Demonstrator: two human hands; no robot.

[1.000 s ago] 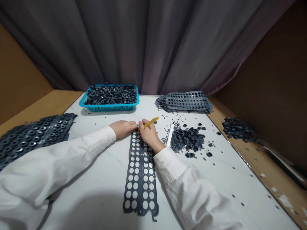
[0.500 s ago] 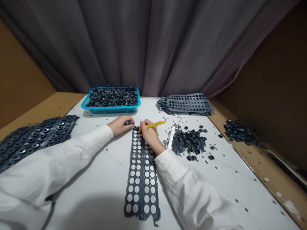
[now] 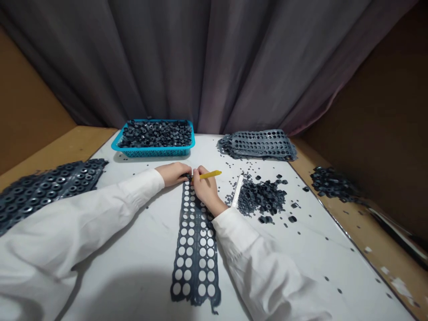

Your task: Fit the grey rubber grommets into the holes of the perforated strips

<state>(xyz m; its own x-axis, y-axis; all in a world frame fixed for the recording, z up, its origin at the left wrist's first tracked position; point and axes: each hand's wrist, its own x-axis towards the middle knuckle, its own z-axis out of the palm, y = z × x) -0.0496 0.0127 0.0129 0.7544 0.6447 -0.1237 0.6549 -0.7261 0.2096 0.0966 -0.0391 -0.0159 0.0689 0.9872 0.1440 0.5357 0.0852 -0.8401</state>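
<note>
A long dark rubber strip (image 3: 195,249) full of round punched holes lies lengthwise on the white table (image 3: 133,249) in front of me. My left hand (image 3: 174,173) rests curled at the strip's far end, fingertips pressed on it. My right hand (image 3: 205,189) is closed round a yellow stick tool (image 3: 209,174), whose tip meets the strip's far end beside the left fingertips. Both arms wear white sleeves.
A blue basket (image 3: 152,151) of dark rubber rings stands at the back. A stack of punched strips (image 3: 259,143) lies back right, a loose ring pile (image 3: 264,196) and a white stick (image 3: 236,191) right of my hand. Unpunched sheets (image 3: 43,187) lie left, more rings (image 3: 331,183) far right.
My left hand slid back against the right hand at the strip's far end. The yellow tool's free end dropped slightly and drew in. The view shifted a little.
</note>
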